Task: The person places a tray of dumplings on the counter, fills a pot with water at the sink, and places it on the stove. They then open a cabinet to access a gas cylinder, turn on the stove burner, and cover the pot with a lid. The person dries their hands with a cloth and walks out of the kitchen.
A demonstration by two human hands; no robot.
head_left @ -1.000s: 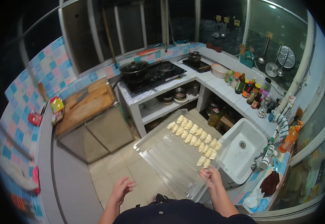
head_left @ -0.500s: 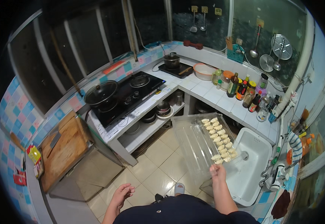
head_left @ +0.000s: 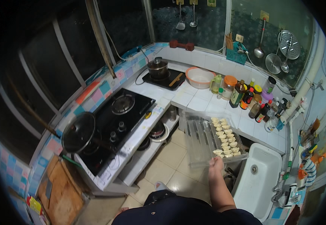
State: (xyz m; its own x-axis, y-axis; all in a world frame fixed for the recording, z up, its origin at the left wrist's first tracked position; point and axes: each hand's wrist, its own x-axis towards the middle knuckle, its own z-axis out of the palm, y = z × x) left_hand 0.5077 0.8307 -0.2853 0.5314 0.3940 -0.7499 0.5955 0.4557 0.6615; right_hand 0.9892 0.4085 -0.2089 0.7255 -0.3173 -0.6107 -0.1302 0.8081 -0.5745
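The biggest thing is the white tiled counter [head_left: 183, 95], which runs past the far edge of the tray; I can't tell if the two touch. Floor tiles [head_left: 176, 183] show to the left of the tray and on its near side, so there is the most room to move there. The black stove [head_left: 134, 122] is well to the left of the tray. The white sink [head_left: 250, 191] is just beside the tray's near right corner, and its rim looks like the edge most easily bumped. The clear tray [head_left: 199, 144] itself is held up over the floor, between the stove and the sink. Far to its left is a big pan with a lid [head_left: 78, 133], and past its far left corner is a pot [head_left: 158, 69], with its lid on too. Bottles [head_left: 236, 94] stand close together past its far right side. The right hand [head_left: 216, 163] holds the tray's near edge, its fingers pinching the rim. The left hand [head_left: 122, 211] barely shows, nearer the body than the tray, so I can't tell how its fingers are. Smallest are the dumplings [head_left: 224, 137]: they look all shaped, raw and lined up on the tray's right side, while its left side has none.
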